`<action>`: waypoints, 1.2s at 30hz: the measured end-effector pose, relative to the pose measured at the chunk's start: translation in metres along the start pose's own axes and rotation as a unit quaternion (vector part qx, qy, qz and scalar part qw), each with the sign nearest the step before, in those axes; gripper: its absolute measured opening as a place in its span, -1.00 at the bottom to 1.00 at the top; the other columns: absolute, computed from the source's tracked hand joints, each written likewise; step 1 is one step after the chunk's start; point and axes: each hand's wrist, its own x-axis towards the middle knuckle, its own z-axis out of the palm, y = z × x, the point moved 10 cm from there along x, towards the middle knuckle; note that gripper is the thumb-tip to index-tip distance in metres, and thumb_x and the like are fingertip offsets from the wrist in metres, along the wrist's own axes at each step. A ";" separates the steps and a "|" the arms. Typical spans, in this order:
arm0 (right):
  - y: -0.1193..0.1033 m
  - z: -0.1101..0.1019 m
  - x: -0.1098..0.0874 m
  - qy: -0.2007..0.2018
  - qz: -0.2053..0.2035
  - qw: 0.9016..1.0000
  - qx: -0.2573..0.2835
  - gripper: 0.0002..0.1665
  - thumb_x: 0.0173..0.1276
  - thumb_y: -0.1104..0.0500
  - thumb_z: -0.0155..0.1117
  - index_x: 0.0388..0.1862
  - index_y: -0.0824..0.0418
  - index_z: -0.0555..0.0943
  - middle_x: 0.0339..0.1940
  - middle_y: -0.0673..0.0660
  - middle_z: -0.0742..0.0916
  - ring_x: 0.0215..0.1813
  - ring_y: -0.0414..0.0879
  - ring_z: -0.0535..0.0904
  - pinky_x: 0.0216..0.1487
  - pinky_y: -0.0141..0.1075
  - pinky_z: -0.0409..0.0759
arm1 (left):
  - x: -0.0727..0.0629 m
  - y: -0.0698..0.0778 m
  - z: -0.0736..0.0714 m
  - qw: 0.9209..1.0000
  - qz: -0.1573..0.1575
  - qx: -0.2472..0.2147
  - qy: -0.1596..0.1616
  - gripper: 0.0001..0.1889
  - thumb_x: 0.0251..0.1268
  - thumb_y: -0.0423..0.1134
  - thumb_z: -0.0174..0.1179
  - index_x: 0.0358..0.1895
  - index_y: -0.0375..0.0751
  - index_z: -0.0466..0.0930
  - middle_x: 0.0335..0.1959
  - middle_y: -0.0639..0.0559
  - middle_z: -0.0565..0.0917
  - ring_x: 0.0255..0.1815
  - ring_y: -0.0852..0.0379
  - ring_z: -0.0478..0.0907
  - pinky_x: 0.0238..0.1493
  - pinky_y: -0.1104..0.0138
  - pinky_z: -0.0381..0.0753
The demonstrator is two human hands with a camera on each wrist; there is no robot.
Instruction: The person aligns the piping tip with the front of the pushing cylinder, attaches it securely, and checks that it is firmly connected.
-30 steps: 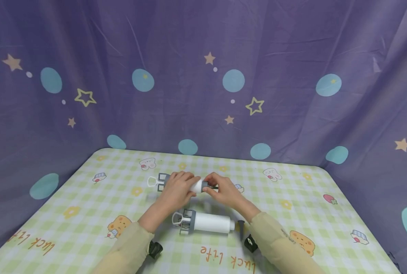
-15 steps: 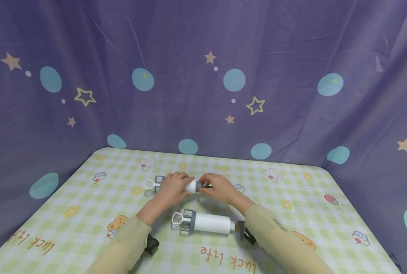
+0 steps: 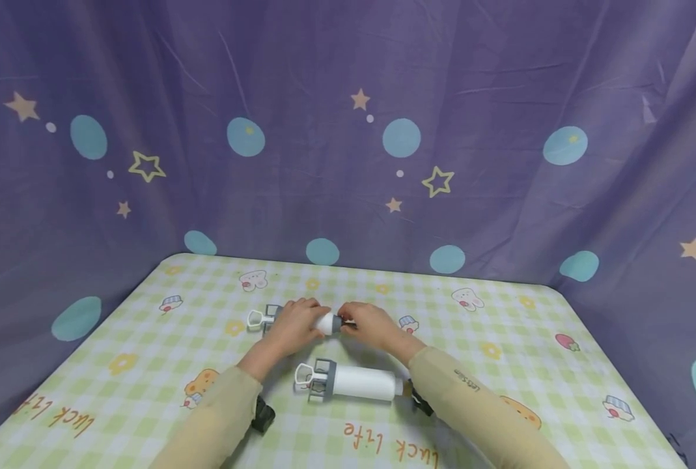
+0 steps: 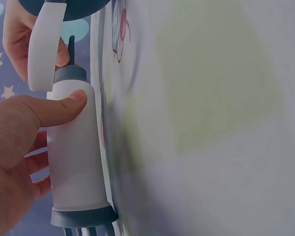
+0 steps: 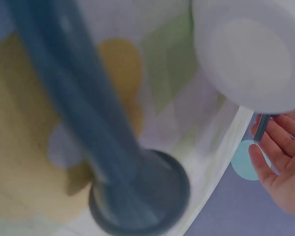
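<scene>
My left hand [image 3: 293,326] grips the barrel of a white syringe [image 3: 324,323] with a grey collar and white loop handle at its left end. In the left wrist view its thumb lies across the barrel [image 4: 73,162]. A grey nozzle [image 4: 71,73] with a thin tip sits on the syringe's right end. My right hand [image 3: 372,324] pinches the nozzle's tip [image 5: 261,129]; part of the tip is hidden by its fingers. Nearer to me, a second white syringe [image 3: 362,382] lies on its side, handle to the left.
A loose grey nozzle [image 5: 132,196] lies by the second syringe's right end, mostly hidden in the head view by the right sleeve [image 3: 471,397] and wrist camera. The patterned tablecloth [image 3: 535,339] reaches back to a purple curtain [image 3: 336,78].
Both hands have shifted slightly left with the held syringe, staying on it and its nozzle. The right forearm has moved left and now covers the loose nozzle. The second syringe has stayed put.
</scene>
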 end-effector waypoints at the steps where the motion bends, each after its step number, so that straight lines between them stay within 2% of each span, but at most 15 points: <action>1: 0.001 0.001 0.000 -0.003 0.002 1.000 0.003 -0.72 0.23 0.13 0.23 -0.08 0.16 0.55 -0.19 0.03 0.68 -0.14 -0.14 0.59 -0.09 -0.30 0.54 | 0.000 0.000 0.001 1.000 -0.001 0.003 -0.003 -0.47 -0.10 -0.10 0.37 0.05 -0.14 0.55 -0.13 -0.02 0.60 -0.13 0.00 0.49 -0.06 0.10 0.42; 8: 0.003 0.003 -0.001 -0.008 -0.005 1.000 0.024 -0.74 0.21 0.17 0.24 -0.11 0.20 0.56 -0.21 0.07 0.69 -0.15 -0.10 0.61 -0.09 -0.28 0.54 | 0.003 -0.001 0.005 1.000 -0.006 -0.005 -0.011 -0.45 -0.12 -0.10 0.38 0.05 -0.13 0.55 -0.12 -0.02 0.60 -0.13 0.00 0.49 -0.06 0.10 0.41; 14: 0.005 0.005 -0.004 -0.031 0.002 0.999 0.030 -0.68 0.24 0.15 0.22 -0.03 0.20 0.54 -0.12 0.10 0.69 -0.07 -0.06 0.60 0.00 -0.24 0.52 | 0.004 -0.001 0.006 1.000 -0.007 -0.009 -0.015 -0.44 -0.13 -0.11 0.38 0.05 -0.15 0.55 -0.10 -0.06 0.60 -0.11 -0.04 0.50 -0.04 0.09 0.41; 22: 0.005 -0.011 -0.016 -0.022 0.010 0.999 0.041 -0.63 0.27 0.10 0.18 0.02 0.20 0.52 -0.08 0.12 0.67 -0.02 -0.03 0.58 0.00 -0.17 0.51 | 0.005 0.001 -0.002 0.999 -0.022 -0.002 -0.024 -0.50 0.02 -0.09 0.28 0.07 -0.17 0.52 -0.01 -0.07 0.57 0.02 -0.06 0.47 0.11 0.07 0.35; 26: 0.007 -0.019 -0.026 -0.012 0.001 0.999 0.039 -0.65 0.28 0.10 0.18 0.00 0.21 0.54 -0.11 0.10 0.67 -0.05 -0.04 0.59 -0.03 -0.17 0.52 | 0.008 0.014 -0.010 0.999 -0.018 -0.015 -0.026 -0.56 0.09 -0.08 0.24 0.05 -0.15 0.54 0.00 -0.04 0.55 0.07 -0.04 0.45 0.15 0.07 0.32; 30: 0.013 -0.023 -0.038 -0.015 0.002 0.999 0.039 -0.67 0.29 0.10 0.17 0.00 0.20 0.54 -0.11 0.07 0.67 -0.06 -0.07 0.58 -0.06 -0.18 0.53 | 0.009 0.036 -0.015 0.999 0.009 -0.019 -0.026 -0.60 0.12 -0.09 0.23 0.03 -0.16 0.55 -0.02 -0.03 0.55 0.04 -0.03 0.46 0.11 0.08 0.35; 36: 0.028 -0.030 -0.059 -0.017 0.026 0.998 0.050 -0.69 0.27 0.11 0.19 -0.03 0.18 0.55 -0.14 0.05 0.67 -0.10 -0.08 0.58 -0.12 -0.17 0.54 | 0.007 0.069 -0.020 0.999 0.046 -0.001 0.010 -0.68 0.13 -0.08 0.23 -0.05 -0.10 0.59 -0.12 0.05 0.59 -0.10 0.06 0.53 -0.03 0.15 0.45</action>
